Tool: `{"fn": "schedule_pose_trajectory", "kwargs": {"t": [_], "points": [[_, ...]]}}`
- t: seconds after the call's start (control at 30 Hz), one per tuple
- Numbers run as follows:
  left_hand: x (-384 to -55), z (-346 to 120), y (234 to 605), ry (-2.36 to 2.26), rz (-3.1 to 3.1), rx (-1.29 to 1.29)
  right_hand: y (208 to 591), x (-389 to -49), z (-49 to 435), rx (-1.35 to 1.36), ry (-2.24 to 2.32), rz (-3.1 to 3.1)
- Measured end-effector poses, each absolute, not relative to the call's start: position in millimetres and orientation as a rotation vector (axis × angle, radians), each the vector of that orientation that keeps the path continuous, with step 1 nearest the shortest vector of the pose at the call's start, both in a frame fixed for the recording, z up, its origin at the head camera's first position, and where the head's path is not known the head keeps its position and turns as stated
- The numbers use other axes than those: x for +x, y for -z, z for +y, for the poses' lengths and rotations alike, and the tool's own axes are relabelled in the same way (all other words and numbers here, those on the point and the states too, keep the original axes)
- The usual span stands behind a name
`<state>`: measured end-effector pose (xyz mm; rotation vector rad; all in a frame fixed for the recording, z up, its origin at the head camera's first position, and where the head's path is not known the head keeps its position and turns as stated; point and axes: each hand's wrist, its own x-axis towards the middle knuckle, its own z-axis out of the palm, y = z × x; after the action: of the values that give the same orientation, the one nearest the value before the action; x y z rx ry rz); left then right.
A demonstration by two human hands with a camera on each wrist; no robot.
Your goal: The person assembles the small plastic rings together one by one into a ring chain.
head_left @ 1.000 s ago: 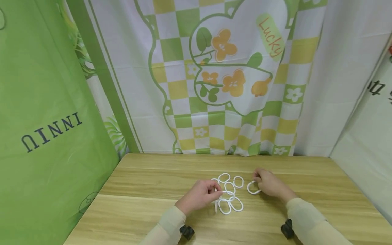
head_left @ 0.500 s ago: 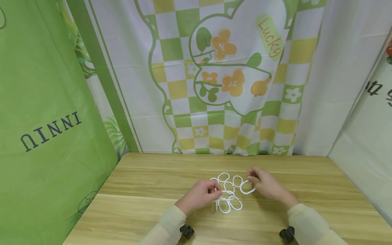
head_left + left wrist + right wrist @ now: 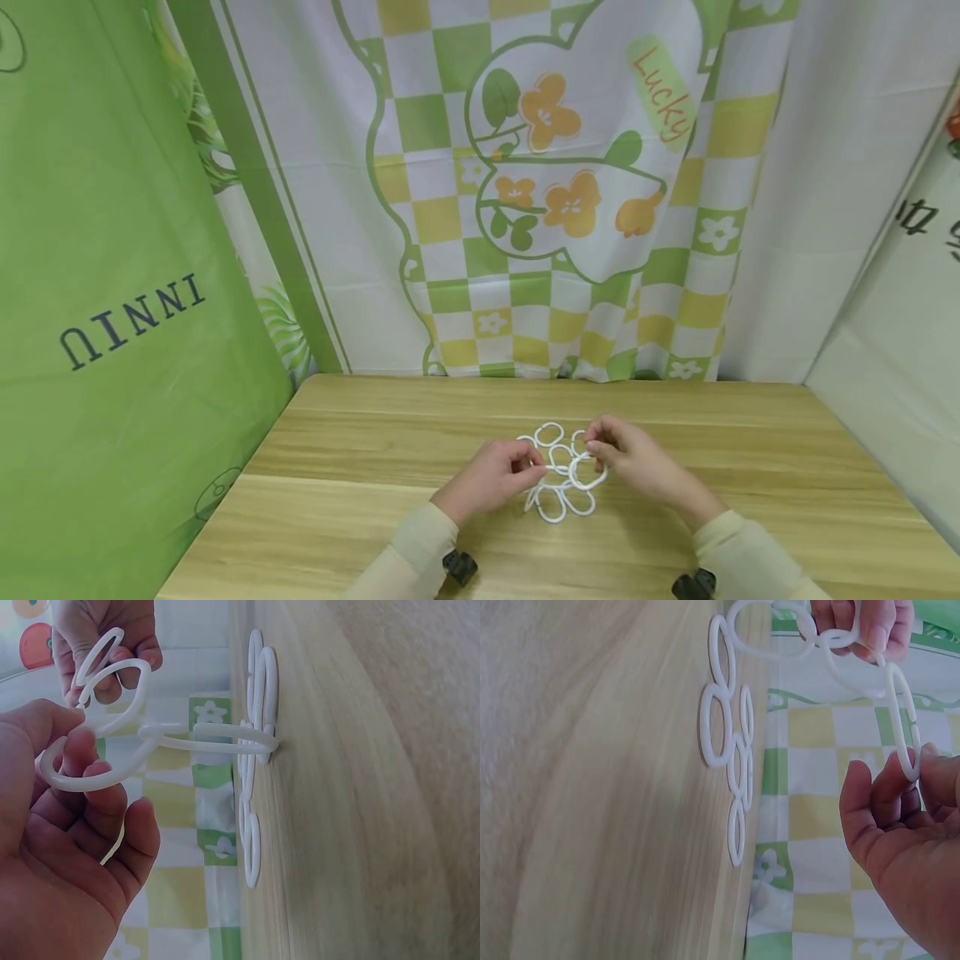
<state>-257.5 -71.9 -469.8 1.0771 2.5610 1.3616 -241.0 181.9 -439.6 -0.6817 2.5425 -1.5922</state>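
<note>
Left side: the left hand (image 3: pixel 491 477) pinches a white ring (image 3: pixel 97 780) between thumb and forefinger, raised above the tabletop (image 3: pixel 352 425). A linked ring (image 3: pixel 214 746) hangs from it toward the surface.

Center: further rings (image 3: pixel 561 434) lie clustered between the hands, toward the far edge of the tabletop. Several overlap; which of these are joined cannot be told.

Right side: the right hand (image 3: pixel 633 460) pinches the end of another ring (image 3: pixel 896 720), its split visible, close against the left hand's ring. Whether the two interlock cannot be confirmed.

Step in hand (judged): joining the right-hand ring to the chain. The next move calls for steadying the left ring, aligning the split with its bar and pressing the bar through.

Surface: light wood grain, running left to right.

Room, left to right: a green hanging (image 3: pixel 120 233) with dark lettering; a checked curtain (image 3: pixel 562 287) behind the far edge; a white hanging (image 3: pixel 907 333) with dark characters beyond the right edge.
</note>
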Motion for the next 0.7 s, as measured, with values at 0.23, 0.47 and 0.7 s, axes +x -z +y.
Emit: {"fn": "schedule_pose_trajectory", "kwargs": {"t": [0.23, 0.47, 0.7], "points": [[-256.5, -70.5, 467.6, -1.341, 2.539, 1.173, 442.9, -238.7, 173.2, -0.718, 1.544, 2.510], [-256.4, -69.1, 468.5, -1.305, 2.554, 1.240, 445.1, -237.7, 164.9, -0.741, 1.529, 2.507], [-255.1, -69.0, 466.9, -1.251, 2.568, 1.247, 446.2, -236.9, 161.3, -0.747, 1.511, 2.496]]}}
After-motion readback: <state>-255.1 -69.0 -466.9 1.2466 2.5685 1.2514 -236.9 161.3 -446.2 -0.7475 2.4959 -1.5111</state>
